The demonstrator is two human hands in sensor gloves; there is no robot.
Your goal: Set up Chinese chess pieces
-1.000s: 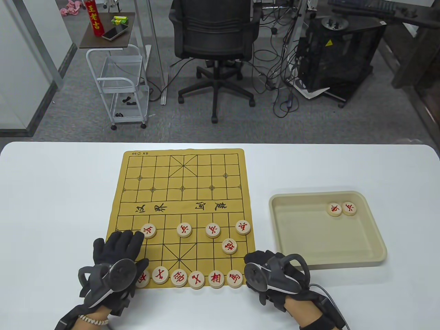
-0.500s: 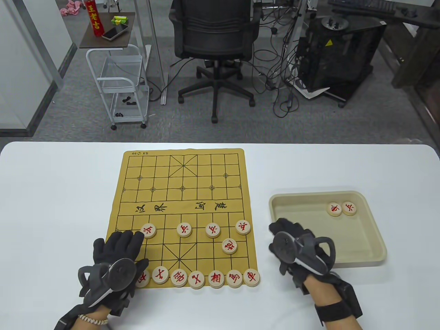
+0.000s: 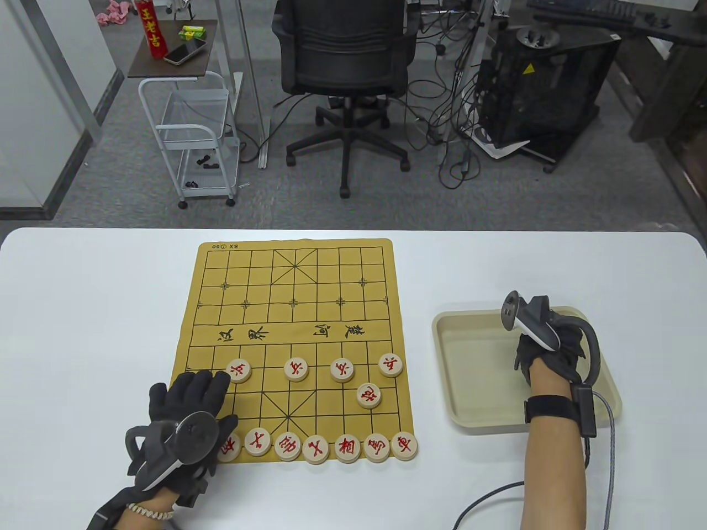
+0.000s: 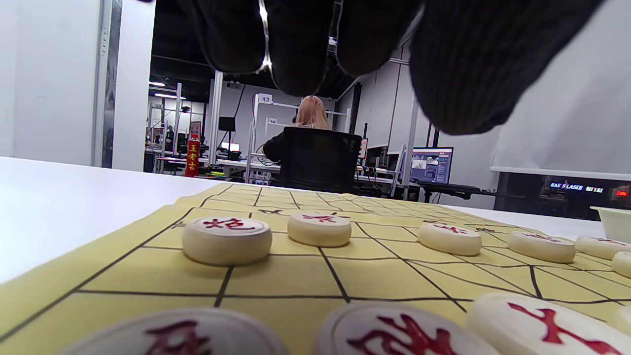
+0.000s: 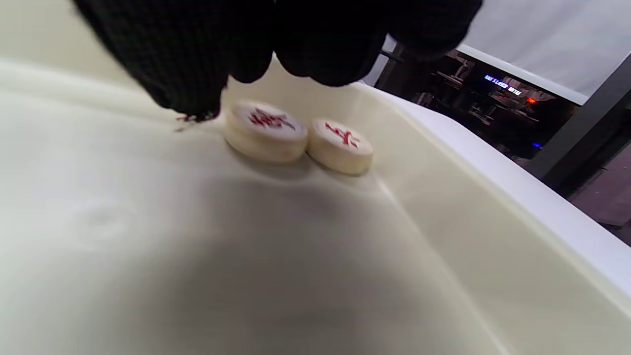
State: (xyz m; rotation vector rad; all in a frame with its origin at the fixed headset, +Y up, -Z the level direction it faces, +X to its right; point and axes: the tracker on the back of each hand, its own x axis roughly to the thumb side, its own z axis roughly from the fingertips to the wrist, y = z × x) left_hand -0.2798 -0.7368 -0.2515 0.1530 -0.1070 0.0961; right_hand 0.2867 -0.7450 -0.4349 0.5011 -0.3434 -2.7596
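The yellow chess board (image 3: 293, 309) lies mid-table. Several red-lettered pieces (image 3: 316, 448) line its near edge, several soldier pieces (image 3: 296, 369) stand in a row above, and a cannon piece (image 3: 369, 395) sits between the rows. My left hand (image 3: 199, 386) lies flat on the board's near-left corner. Its fingers (image 4: 296, 44) hover over another cannon piece (image 4: 227, 239) without touching it. My right hand (image 3: 544, 348) is inside the beige tray (image 3: 475, 381), hiding its pieces from above. In the right wrist view its fingertips (image 5: 197, 88) hang just above two pieces (image 5: 264, 130) and hold nothing.
The tray's raised wall (image 5: 493, 197) runs close on the right of the two pieces. The right glove's cable (image 3: 607, 441) trails over the table's near right. An office chair (image 3: 345, 61) and a cart (image 3: 193, 138) stand beyond the far edge.
My right hand left a piece at the board's near-right corner, then moved right and away into the tray, over the two pieces. My left hand has not moved.
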